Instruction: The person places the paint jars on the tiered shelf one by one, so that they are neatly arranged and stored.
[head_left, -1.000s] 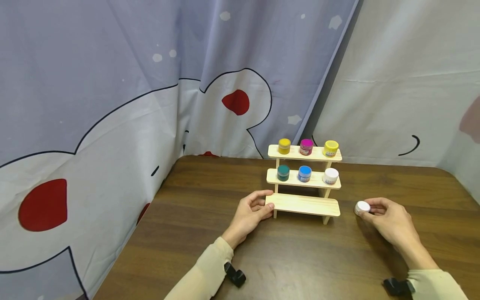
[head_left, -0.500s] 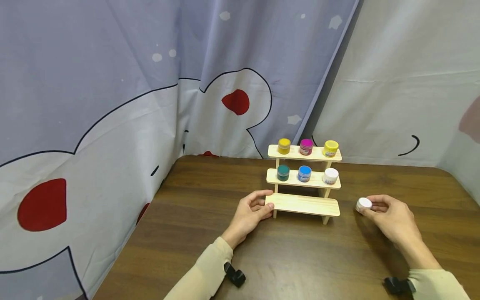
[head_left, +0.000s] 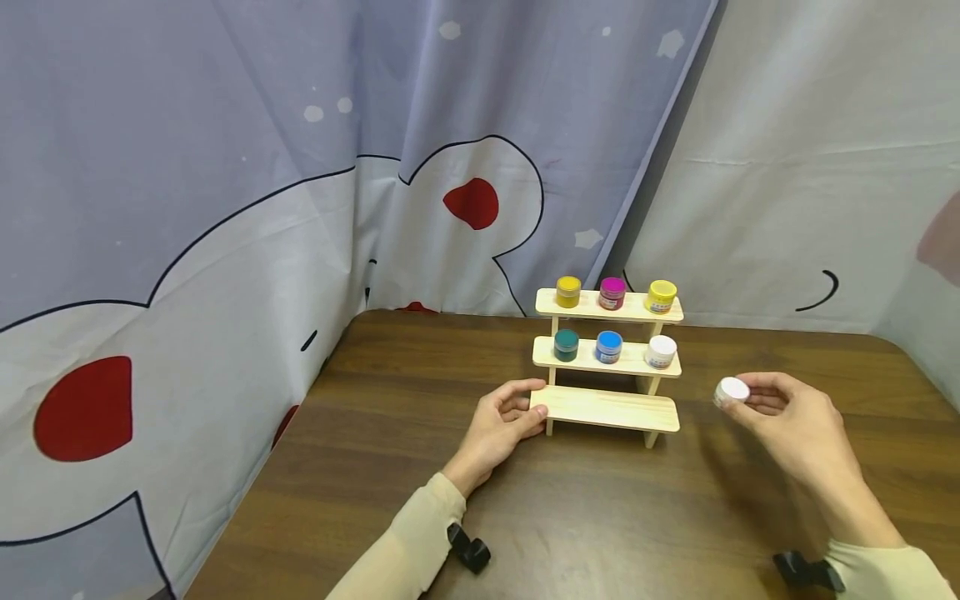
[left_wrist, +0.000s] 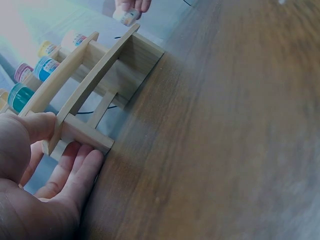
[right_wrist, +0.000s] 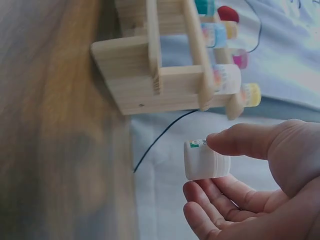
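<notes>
A three-step wooden display stand (head_left: 607, 408) stands on the table. My left hand (head_left: 492, 429) grips the left end of its lowest shelf, thumb (left_wrist: 42, 125) on top and fingers underneath. In my right hand (head_left: 806, 425), a small white paint jar (right_wrist: 200, 162) is pinched between thumb and fingers. Held above the table, it is to the right of the stand. The middle shelf bears a green jar (head_left: 566, 345), a blue jar (head_left: 608, 347) and another white jar (head_left: 661, 352). The lowest shelf is bare.
On the top shelf are a dark yellow jar (head_left: 567, 292), a magenta jar (head_left: 612, 294) and a bright yellow jar (head_left: 661, 297). Behind the brown wooden table (head_left: 420, 367) hangs a printed curtain (head_left: 465, 92).
My right hand has lifted the white paint jar off the table, moving it up and slightly right in the head view. The left hand and the stand have stayed in place.
</notes>
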